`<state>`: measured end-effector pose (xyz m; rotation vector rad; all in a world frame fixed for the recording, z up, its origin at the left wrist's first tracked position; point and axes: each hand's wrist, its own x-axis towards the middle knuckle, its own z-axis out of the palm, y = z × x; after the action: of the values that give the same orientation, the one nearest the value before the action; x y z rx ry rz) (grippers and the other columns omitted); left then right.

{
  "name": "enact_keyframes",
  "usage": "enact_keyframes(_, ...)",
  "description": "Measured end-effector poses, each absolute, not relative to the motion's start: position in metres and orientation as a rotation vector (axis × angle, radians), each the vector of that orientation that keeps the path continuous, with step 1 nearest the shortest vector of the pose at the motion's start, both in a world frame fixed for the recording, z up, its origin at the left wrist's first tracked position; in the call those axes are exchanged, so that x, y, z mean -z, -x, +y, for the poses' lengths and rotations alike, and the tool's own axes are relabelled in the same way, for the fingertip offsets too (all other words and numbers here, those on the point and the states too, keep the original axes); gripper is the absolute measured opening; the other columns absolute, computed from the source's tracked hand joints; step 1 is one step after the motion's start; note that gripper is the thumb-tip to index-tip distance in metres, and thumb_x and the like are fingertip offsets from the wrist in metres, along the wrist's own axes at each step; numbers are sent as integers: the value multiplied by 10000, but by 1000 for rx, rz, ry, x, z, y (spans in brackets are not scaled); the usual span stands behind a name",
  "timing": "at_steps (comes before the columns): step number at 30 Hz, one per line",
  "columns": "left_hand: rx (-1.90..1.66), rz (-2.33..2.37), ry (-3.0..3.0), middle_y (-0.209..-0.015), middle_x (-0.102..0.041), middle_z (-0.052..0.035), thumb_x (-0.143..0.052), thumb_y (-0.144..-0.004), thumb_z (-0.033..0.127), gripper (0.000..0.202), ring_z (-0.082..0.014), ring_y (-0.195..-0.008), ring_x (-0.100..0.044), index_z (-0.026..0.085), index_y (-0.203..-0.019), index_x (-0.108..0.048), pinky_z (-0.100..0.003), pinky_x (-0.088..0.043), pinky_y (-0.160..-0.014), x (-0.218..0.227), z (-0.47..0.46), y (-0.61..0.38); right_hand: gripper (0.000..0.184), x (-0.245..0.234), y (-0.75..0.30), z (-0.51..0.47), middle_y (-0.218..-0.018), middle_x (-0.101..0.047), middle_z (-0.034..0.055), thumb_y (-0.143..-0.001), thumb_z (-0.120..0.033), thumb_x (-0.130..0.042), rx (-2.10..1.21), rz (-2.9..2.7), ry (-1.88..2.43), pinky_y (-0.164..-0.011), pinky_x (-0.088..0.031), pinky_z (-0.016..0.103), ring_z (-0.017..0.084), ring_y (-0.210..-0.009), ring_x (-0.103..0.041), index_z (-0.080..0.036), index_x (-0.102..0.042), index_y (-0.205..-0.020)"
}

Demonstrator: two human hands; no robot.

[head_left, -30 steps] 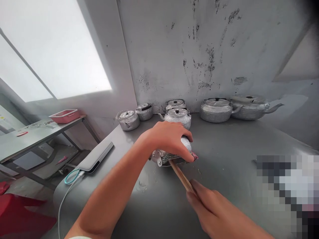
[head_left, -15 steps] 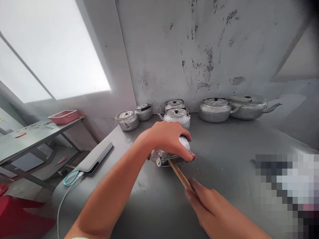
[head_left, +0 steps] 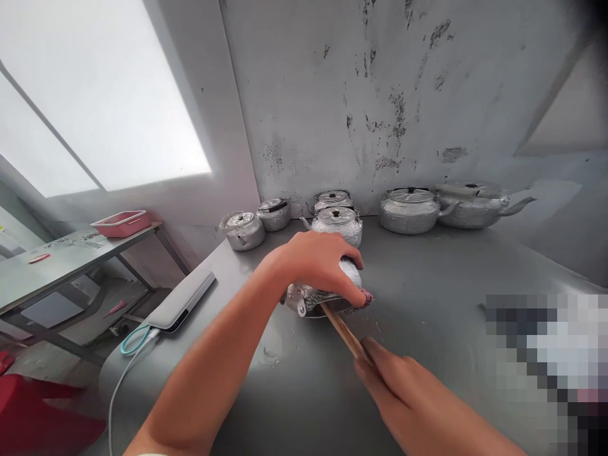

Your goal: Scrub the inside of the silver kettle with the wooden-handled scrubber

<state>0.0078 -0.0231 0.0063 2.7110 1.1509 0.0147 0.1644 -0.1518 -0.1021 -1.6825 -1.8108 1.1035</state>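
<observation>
My left hand (head_left: 319, 263) lies curled over a small silver kettle (head_left: 352, 273) that rests tipped on its side on the grey metal table (head_left: 441, 272), holding it down. My right hand (head_left: 396, 383) is closed around a wooden stick (head_left: 342, 330). The far end of the stick reaches into the kettle's open mouth below my left fingers. A metal lug on the kettle (head_left: 299, 305) sticks out to the left.
Several silver kettles (head_left: 409, 209) stand in a row along the stained back wall. A grey power bank (head_left: 183, 299) with a teal cable (head_left: 135, 339) lies at the table's left edge. Another table with a red tray (head_left: 124, 221) stands at the left.
My right hand and the stick have shifted slightly, working at the kettle's mouth. My left hand keeps its hold on the kettle.
</observation>
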Motion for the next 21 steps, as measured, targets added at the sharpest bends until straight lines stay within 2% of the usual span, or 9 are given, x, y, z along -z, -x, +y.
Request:
enact_keyframes(8, 3, 1152, -2719, -1266, -637, 62, -622, -669, 765, 634, -271, -1055, -599, 401, -1187, -661, -331, -481, -792, -9, -22, -7, 303, 102, -163, -153, -591, -618, 17, -979, -410, -423, -1089, -1821, 1701, -552, -397, 294, 201, -566, -586, -248, -563, -766)
enact_keyframes(17, 16, 1157, -2682, -1259, -640, 51, -632, -672, 742, 628, -260, -1047, -608, 381, -1186, -667, -310, -474, -773, -11, -22, -7, 322, 110, -162, -158, -640, -660, 61, -988, -291, -302, -895, -1982, 1742, -582, -433, 316, 255, -667, -682, -232, -589, -853)
enact_keyframes(21, 8, 1151, -2703, -1271, -635, 55, -631, -675, 741, 625, -263, -1047, -605, 383, -1187, -666, -319, -469, -791, -9, -22, -8, 306, 114, -161, -157, -649, -668, 68, -983, -284, -324, -917, -2014, 1742, -579, -432, 322, 259, -660, -683, -224, -605, -878)
